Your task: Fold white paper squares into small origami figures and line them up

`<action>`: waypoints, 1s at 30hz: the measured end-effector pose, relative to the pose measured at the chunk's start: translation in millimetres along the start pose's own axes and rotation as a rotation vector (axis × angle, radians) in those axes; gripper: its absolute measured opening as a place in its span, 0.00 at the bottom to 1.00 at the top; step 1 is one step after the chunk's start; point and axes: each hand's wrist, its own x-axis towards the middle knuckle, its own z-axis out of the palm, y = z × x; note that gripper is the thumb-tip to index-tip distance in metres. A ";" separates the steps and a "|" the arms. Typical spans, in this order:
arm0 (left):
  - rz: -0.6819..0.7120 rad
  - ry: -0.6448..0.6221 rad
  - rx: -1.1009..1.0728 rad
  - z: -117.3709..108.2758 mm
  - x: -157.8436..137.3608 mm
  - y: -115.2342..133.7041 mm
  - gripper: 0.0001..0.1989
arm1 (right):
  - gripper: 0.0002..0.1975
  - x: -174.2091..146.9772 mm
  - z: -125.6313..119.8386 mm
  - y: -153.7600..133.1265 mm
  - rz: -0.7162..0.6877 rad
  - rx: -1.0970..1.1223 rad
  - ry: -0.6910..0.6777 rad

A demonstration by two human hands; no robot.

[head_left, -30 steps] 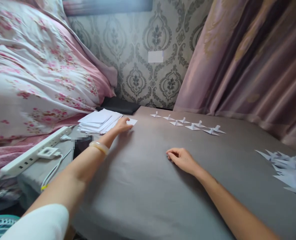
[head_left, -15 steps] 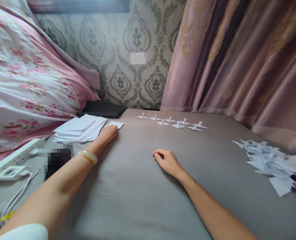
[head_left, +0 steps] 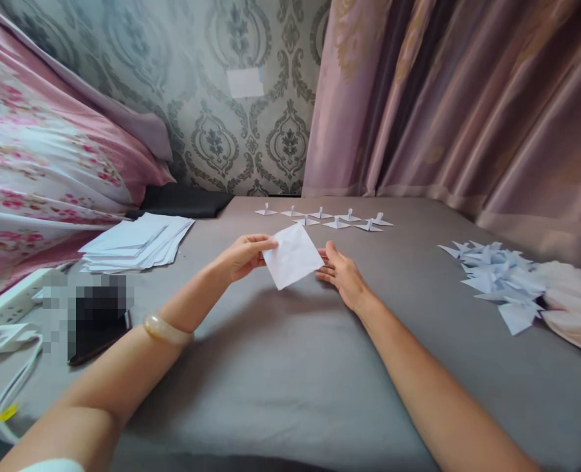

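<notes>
A white square of paper [head_left: 294, 257] is held up above the grey cloth surface, tilted so a corner points down. My left hand [head_left: 245, 257] pinches its left corner between thumb and fingers. At the paper's right corner is my right hand [head_left: 340, 274], thumb raised and fingers apart; its fingertips reach behind that corner, and I cannot tell whether they touch it. Beyond the paper, several small folded paper pieces [head_left: 337, 223] stand in two rows. To the left lies a stack of white paper [head_left: 135, 242].
A heap of folded white paper [head_left: 504, 275] lies at the right beside a pale cloth [head_left: 570, 295]. On the left are a dark phone-like object [head_left: 98, 334], a white power strip [head_left: 12, 298] and a cable [head_left: 19, 380]. A black flat item [head_left: 187, 201] lies behind the stack.
My left hand has brought the paper square from beside the stack to the middle and lifted it. My right hand has moved forward to the paper, its fingers now spread. The view has shifted.
</notes>
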 end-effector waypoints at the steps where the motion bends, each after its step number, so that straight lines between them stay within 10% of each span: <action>1: -0.035 -0.033 -0.026 5.8 -0.2 -6.2 0.16 | 0.23 -1.1 -0.5 -1.3 0.015 0.005 -0.039; 7: -0.094 -0.014 0.070 9.7 2.1 -36.4 0.16 | 0.17 -4.5 4.4 11.8 -0.013 -0.196 -0.044; 16: 0.207 0.117 0.489 -9.6 0.9 -41.2 0.15 | 0.17 -4.9 3.9 15.0 0.085 -0.461 0.003; 21: 0.349 -0.362 0.881 -2.3 -22.9 -22.3 0.31 | 0.15 -9.9 5.9 1.9 0.253 -0.380 0.058; 30: 0.487 -0.396 1.195 8.2 -34.6 -27.5 0.31 | 0.08 -5.1 -0.6 3.9 0.400 -0.144 0.026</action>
